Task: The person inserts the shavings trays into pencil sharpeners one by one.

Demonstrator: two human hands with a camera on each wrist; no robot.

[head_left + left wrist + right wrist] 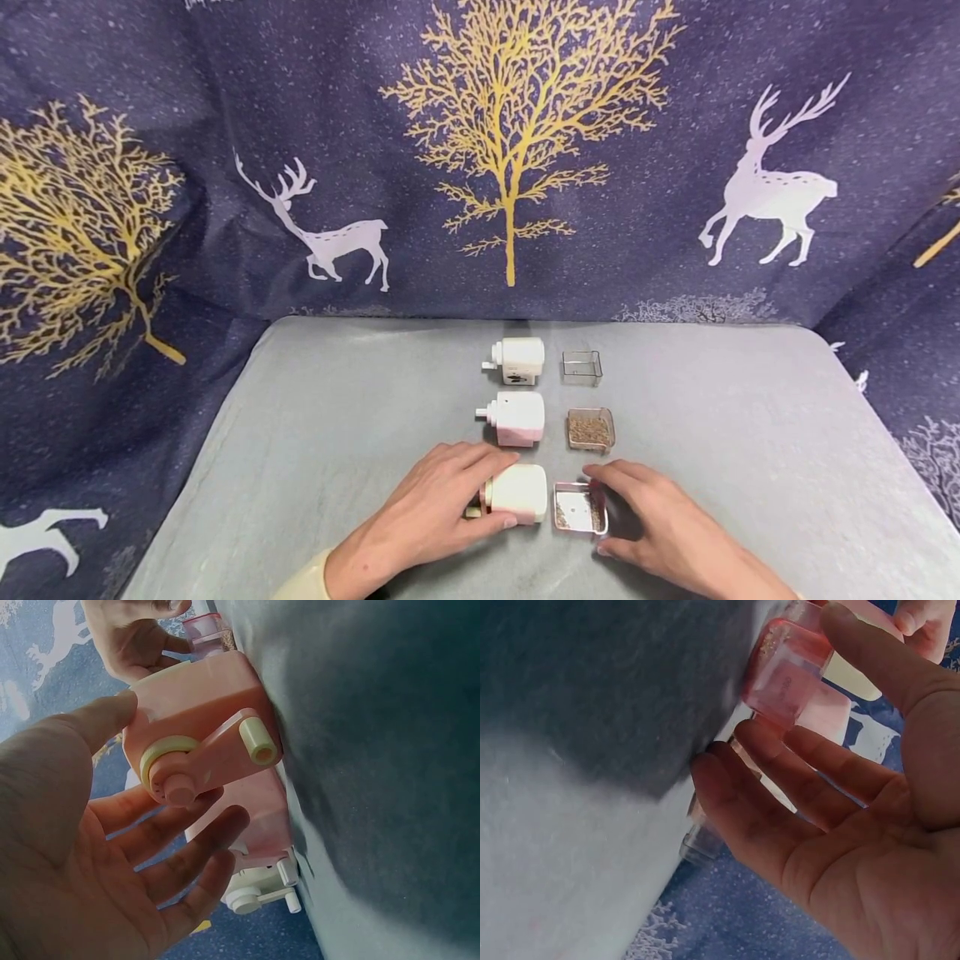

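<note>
In the head view my left hand [438,504] lies about the nearest crank pencil sharpener [519,493], its thumb and index finger along the two sides. The left wrist view shows this pink sharpener [202,697] with a pink crank and cream knob [259,741]; my thumb tip is right at its edge and the other fingers spread loosely beside it. My right hand [660,521] is around a clear, red-tinted shavings drawer [577,507], which sits just right of the sharpener. In the right wrist view, relaxed fingers flank this drawer [784,682], which has some shavings inside.
Behind stand a pink-and-white sharpener [520,418] and a white one [522,360], cranks toward the left. To their right are a drawer with brown shavings [590,429] and a clear drawer [581,367]. A patterned curtain [517,167] hangs behind the grey table [337,400].
</note>
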